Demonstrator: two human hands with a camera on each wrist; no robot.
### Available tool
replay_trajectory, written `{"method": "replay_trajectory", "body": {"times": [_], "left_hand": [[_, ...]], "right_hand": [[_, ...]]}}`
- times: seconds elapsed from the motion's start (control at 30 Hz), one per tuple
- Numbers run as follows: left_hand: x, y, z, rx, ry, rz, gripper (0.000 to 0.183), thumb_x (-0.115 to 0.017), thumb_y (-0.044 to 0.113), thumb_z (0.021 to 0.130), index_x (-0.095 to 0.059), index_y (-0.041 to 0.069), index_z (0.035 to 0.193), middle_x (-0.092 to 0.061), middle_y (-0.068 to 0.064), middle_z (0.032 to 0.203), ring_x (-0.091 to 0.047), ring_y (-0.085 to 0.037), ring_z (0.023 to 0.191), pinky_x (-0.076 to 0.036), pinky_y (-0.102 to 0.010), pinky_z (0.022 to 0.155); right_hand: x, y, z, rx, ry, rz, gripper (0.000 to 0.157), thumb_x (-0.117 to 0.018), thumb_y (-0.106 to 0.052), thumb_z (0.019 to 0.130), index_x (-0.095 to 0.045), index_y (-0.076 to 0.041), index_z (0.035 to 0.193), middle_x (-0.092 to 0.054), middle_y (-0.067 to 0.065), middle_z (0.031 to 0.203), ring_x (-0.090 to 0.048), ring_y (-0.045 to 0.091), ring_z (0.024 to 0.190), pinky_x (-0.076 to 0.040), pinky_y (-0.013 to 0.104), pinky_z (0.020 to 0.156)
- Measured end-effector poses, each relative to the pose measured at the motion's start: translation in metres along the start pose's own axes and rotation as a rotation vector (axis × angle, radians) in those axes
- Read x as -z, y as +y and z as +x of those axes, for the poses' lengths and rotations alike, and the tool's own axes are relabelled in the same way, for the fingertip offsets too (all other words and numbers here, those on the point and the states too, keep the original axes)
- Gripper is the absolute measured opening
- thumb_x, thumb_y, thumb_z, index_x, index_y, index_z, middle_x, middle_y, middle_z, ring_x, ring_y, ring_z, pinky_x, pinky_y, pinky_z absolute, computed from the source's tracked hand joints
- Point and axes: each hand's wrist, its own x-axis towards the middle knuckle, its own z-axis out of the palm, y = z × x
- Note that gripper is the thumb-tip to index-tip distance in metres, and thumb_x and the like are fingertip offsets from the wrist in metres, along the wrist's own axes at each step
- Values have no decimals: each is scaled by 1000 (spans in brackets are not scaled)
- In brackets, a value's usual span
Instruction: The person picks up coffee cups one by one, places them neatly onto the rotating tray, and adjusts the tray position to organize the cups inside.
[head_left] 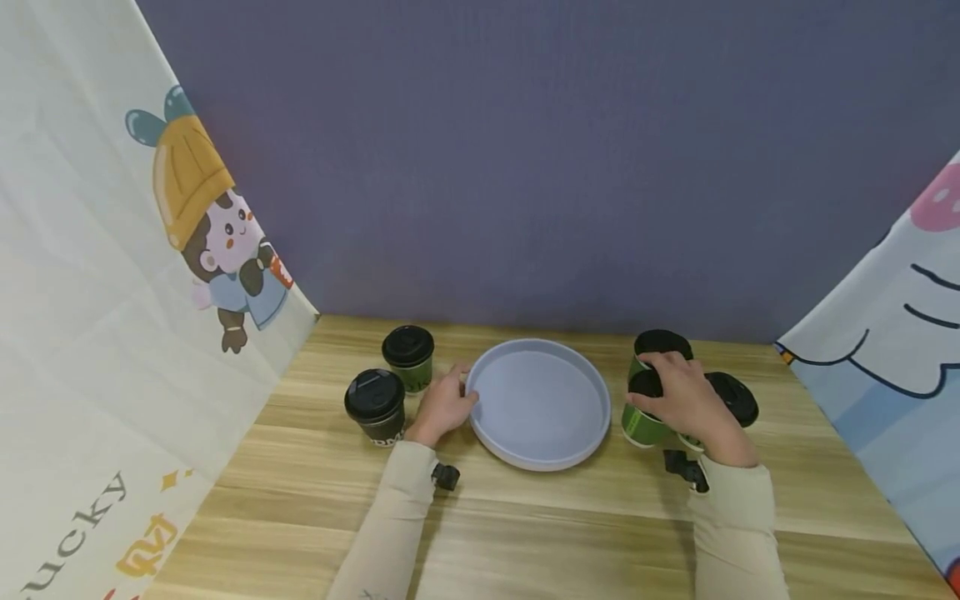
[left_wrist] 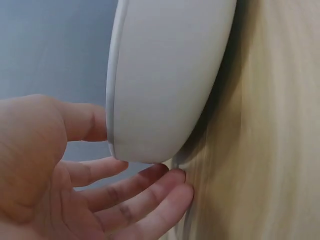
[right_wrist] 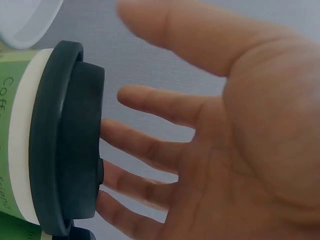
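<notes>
A round pale tray (head_left: 540, 402) with a low raised wall lies on the table. My left hand (head_left: 445, 406) pinches its left edge; in the left wrist view the thumb (left_wrist: 85, 120) lies over the rim and the fingers (left_wrist: 145, 200) are around the outer wall, near the table. To the right, my right hand (head_left: 686, 400) hovers over green paper coffee cups with black lids. Its fingers (right_wrist: 145, 145) are spread behind the nearest cup's black lid (right_wrist: 75, 140), and the thumb stands away from it. Below the hand is the front green cup (head_left: 642, 425).
Behind that cup stands another black-lidded cup (head_left: 662, 342), and a third lid (head_left: 731, 398) shows right of the hand. Left of the tray are a green cup (head_left: 408, 358) and a dark cup (head_left: 377, 408), both lidded. A grey-blue wall (head_left: 540, 167) rises behind the table.
</notes>
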Motion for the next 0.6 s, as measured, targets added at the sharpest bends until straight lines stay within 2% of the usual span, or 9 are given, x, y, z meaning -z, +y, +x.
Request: {"method": "replay_trajectory", "body": {"times": [0.1, 0.3, 0.6], "left_hand": [[1, -3, 0, -7, -30, -8, 47, -63, 17, 100, -56, 8, 145, -76, -14, 106, -70, -20, 82, -54, -34, 73], [5, -2, -2, 15, -76, -17, 43, -57, 18, 103, -57, 6, 144, -75, -15, 112, -71, -26, 98, -55, -41, 85], [6, -4, -4, 47, -96, -37, 44, -56, 21, 104, -55, 6, 145, -74, -14, 113, -70, -25, 99, -55, -40, 86]], "right_hand": [[-1, 0, -1, -1, -14, -13, 77, -75, -35, 93, -41, -1, 152, -32, 36, 153, -26, 65, 135, -33, 80, 98], [-5, -1, 0, 6, -57, -28, 77, -78, -20, 90, -38, 0, 153, -32, 37, 152, -27, 63, 133, -35, 79, 97], [-9, -2, 1, 5, -79, -33, 78, -77, -15, 90, -36, -1, 155, -29, 37, 154, -23, 66, 135, -28, 83, 98]]}}
